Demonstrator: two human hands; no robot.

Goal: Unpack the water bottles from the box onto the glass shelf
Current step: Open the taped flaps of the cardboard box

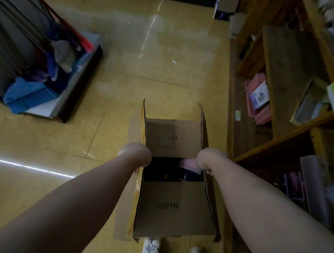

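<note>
Cardboard box [175,207] held up over the tiled floor [40,146], just left of the wooden shelves [284,95]. Left hand [135,153] grip clenched on the box's left side flap, right hand [209,161] clenched on the right one. Inner flaps part-open; dark and pink contents [187,164] in the gap, too dim to identify.

Both bare forearms reach forward and down, roughly parallel, to the box [176,205]. The left hand [135,152] is bent at the wrist over the box's left side flap, its fingers curled out of sight around the edge. The right hand [207,159] mirrors it on the right side flap, fingers curled over that edge, knuckles up. Two shoes show just below the box.
</note>
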